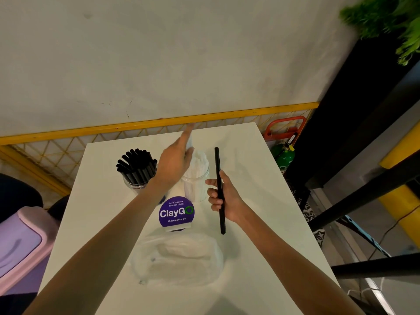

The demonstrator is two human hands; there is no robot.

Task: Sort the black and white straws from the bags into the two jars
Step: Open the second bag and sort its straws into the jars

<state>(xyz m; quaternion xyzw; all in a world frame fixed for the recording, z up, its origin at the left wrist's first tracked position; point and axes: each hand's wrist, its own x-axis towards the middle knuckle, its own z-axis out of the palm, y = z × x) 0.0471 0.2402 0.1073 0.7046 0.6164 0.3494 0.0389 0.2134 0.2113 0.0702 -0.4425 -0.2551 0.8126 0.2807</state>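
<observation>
Your right hand [223,196] has its grip clamped on a black straw [220,189], held upright beside the jar of white straws [197,178]. Your left hand [176,160] hovers over that jar, blurred; whether its grip holds a white straw I cannot tell. The jar of black straws [137,171] stands to the left on the white tabletop [102,212]. A clear plastic bag [177,258] lies nearest you, behind the purple ClayGo sign [176,213].
</observation>
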